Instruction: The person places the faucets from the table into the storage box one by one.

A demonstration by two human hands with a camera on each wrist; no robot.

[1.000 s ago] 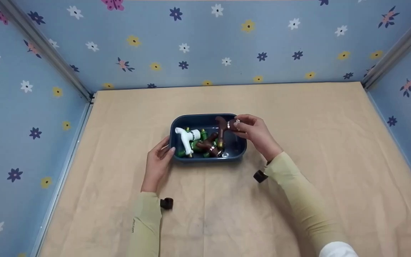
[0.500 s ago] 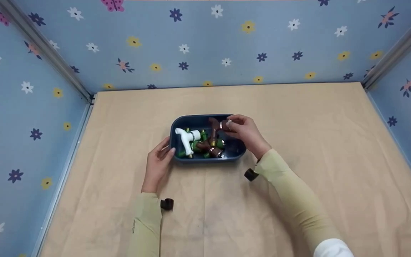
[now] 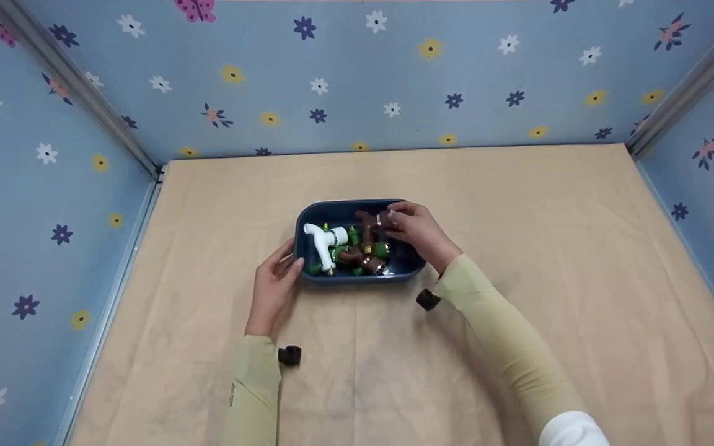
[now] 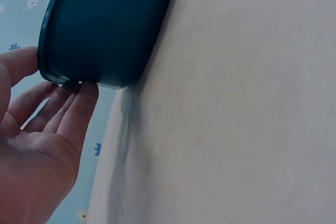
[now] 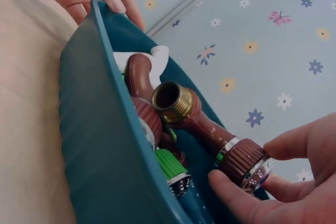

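A dark blue plastic bin holds several faucets. My right hand pinches a brown faucet by its ribbed knob, over the bin's right half. In the right wrist view, the held faucet's brass threaded end points toward the camera. Another brown faucet lies beneath it, beside a green knob. On the left inside the bin is a white faucet. My left hand holds the bin's left end, with thumb at the rim and fingers against the outer wall.
The bin stands in the middle of a table with a beige cover. Blue flowered panels enclose the back and both sides, with metal posts at the corners.
My right hand has moved left over the bin with the brown faucet, bringing it lower and closer to the other faucets. The left hand and bin have stayed put.
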